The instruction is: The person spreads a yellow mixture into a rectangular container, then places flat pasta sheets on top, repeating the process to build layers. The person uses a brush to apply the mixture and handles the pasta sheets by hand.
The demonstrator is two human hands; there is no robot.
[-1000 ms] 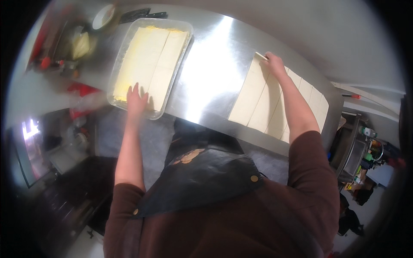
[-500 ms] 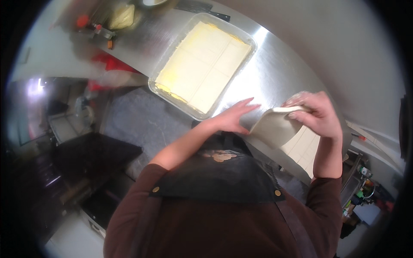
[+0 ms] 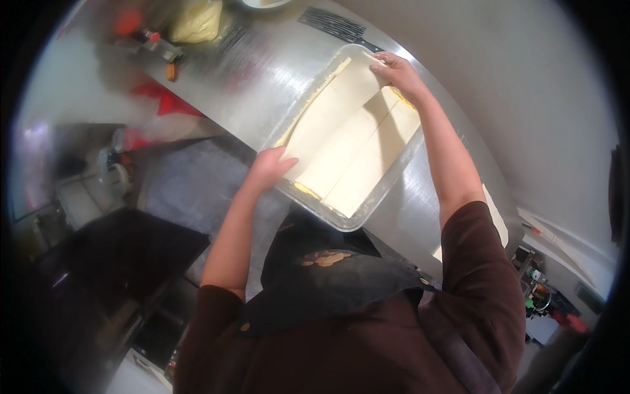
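Note:
A pale strip of rolled dough stretches between my two hands over the left part of a clear-walled rectangular tray. My left hand pinches its near end beside the tray's left wall. At the far end, my right hand grips the other end, close to the tray's far corner. Under the strip, flat dough sheets line the tray, with a seam running lengthwise. Yellow filling shows along their edges. The strip casts a shadow on the sheets, and its underside is hidden.
Beyond the tray lies a wide-bladed tool with a black handle on the steel table. A white bowl and a yellowish bag stand at the back. More dough lies right of my right arm.
The dough strip has gone from the right side of the table to above the tray. My left hand, open before, now holds one end. The tray appears lower and further right in view.

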